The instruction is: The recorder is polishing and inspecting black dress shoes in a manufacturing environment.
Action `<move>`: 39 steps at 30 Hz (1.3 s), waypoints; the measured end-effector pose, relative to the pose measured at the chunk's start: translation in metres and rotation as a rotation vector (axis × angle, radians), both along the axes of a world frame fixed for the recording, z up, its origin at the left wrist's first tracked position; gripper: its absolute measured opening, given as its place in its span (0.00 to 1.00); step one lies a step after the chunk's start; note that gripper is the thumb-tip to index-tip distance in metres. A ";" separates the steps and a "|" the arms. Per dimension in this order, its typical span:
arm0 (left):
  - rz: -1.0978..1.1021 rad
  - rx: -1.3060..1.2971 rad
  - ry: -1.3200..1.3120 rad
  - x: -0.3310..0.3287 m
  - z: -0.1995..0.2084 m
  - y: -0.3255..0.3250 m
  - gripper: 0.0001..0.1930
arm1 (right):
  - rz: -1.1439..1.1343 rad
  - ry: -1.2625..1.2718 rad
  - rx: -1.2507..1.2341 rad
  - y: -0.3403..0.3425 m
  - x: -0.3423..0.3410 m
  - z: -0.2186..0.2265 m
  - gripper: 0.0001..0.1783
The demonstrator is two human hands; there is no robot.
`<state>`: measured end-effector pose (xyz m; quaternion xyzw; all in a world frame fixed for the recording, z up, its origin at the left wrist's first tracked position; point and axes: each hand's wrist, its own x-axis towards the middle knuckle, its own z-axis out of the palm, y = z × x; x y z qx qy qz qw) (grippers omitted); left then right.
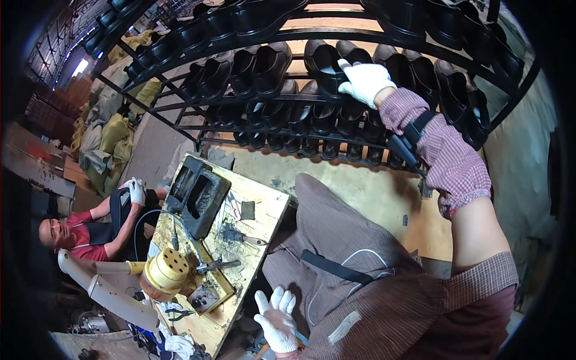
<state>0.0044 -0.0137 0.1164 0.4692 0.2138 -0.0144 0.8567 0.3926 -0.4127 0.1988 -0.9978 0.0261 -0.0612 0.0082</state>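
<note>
My right hand (367, 83), in a white glove, reaches up to a rack of black shoes. Its thumb and fingers lie across the rear rim of one black shoe (324, 63), seemingly gripping it; part of the contact is hidden. A checked sleeve cover (459, 156) and a dark strapped device (411, 141) are on that arm. Low in the view, my left hand (278, 318), also white-gloved, is held palm up beside my lap with fingers spread and nothing in it. It is nearest to the corner of a worn wooden bench (264, 210).
Several tiers of the black metal rack (354, 30) hold shoes. The bench carries a black mould-like block (198, 195), a brush (243, 237), a hammer (217, 264), pliers (180, 313) and a yellow nozzle (165, 273). A co-worker (90, 231) sits at left, near stacked sacks (114, 135).
</note>
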 end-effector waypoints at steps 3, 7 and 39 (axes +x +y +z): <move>0.000 -0.026 0.009 0.007 -0.001 -0.001 0.46 | 0.039 -0.124 -0.088 0.017 -0.004 0.004 0.33; 0.000 0.010 0.016 0.010 0.003 -0.004 0.47 | 0.351 -0.355 0.030 0.056 0.019 -0.007 0.37; -0.241 0.003 0.215 0.014 -0.006 0.017 0.41 | 0.210 -0.018 0.211 0.051 0.035 -0.111 0.11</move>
